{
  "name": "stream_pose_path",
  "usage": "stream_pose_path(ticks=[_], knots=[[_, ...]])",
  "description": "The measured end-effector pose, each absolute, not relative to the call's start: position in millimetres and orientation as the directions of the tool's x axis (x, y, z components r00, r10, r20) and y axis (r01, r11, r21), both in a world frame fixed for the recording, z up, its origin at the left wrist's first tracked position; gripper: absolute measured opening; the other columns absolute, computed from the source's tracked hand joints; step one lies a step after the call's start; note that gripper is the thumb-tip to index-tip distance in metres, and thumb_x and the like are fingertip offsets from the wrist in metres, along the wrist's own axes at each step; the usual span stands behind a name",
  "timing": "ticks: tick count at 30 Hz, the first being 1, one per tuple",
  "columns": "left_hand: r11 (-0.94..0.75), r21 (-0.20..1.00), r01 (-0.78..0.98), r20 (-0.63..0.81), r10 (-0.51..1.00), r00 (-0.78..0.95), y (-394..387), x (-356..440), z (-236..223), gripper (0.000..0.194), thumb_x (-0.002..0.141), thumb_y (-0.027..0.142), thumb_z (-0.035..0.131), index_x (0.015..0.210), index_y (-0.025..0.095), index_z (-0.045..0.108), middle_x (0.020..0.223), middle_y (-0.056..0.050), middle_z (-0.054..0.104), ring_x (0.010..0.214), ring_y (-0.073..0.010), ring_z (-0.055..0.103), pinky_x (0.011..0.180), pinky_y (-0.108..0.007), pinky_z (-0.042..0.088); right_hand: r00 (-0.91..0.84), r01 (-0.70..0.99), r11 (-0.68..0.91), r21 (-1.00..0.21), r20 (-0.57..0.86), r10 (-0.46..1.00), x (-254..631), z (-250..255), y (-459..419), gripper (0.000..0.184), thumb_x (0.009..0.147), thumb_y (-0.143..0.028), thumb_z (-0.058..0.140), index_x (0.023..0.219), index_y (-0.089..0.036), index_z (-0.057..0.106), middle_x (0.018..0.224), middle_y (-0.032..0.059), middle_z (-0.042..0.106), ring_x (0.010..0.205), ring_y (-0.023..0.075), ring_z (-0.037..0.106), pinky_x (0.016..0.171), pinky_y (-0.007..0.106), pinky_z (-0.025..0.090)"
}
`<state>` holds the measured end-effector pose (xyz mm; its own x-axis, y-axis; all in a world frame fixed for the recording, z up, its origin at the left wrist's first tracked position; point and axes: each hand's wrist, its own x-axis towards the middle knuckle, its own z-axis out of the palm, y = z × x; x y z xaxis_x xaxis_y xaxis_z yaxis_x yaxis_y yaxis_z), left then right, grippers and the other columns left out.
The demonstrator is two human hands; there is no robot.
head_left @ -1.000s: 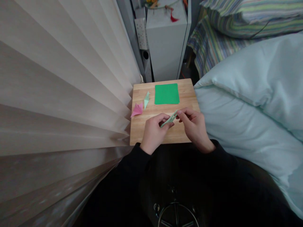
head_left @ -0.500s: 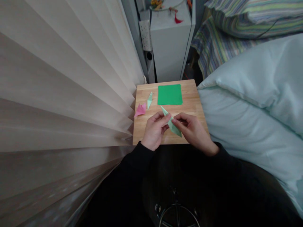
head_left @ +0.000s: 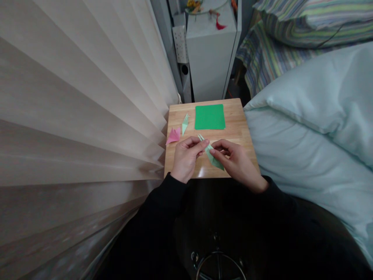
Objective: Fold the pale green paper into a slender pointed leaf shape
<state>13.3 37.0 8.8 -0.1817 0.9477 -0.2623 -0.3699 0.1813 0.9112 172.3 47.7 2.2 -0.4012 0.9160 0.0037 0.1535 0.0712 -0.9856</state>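
Between my hands is a pale green folded paper (head_left: 215, 160), long and pointed, with two narrow points at its far left end. My left hand (head_left: 189, 154) pinches it near those points, thumb on top. My right hand (head_left: 235, 160) grips its middle between thumb and fingers, and the wider end slants down toward the near edge of the wooden table (head_left: 177, 163). Beyond my left hand lie a second pale green folded paper (head_left: 185, 125) and a pink folded paper (head_left: 174, 135). A stack of bright green square paper (head_left: 210, 116) rests at the back.
A pleated curtain (head_left: 87, 116) borders the table on the left. Light blue bedding (head_left: 305, 128) lies against the right side. Behind stands a pale cabinet (head_left: 211, 58) with a red tassel (head_left: 220, 24) on top. Below me is a round metal chair base (head_left: 218, 256).
The green folded paper has swung from pointing up-right to slanting down-right. Its far end now shows two separate points. My right hand has moved from the tip to the paper's middle.
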Motion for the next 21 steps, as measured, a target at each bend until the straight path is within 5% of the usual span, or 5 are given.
stream_pose_path(ticks=[21], knots=[[0.174, 0.882, -0.439, -0.282, 0.94, -0.194, 40, 1, 9, 0.023, 0.067, 0.029, 0.091, 0.078, 0.014, 0.077, 0.067, 0.001, 0.066, 0.061, -0.0053, 0.057, 0.059, -0.017, 0.045, -0.386, 0.136, 0.031, -0.99, -0.025, 0.922, 173, -1, 47, 0.024, 0.094, -0.036, 0.066, 0.08, -0.017, 0.066, 0.072, 0.0, 0.063, 0.063, 0.0114, 0.053, 0.056, 0.027, 0.038]])
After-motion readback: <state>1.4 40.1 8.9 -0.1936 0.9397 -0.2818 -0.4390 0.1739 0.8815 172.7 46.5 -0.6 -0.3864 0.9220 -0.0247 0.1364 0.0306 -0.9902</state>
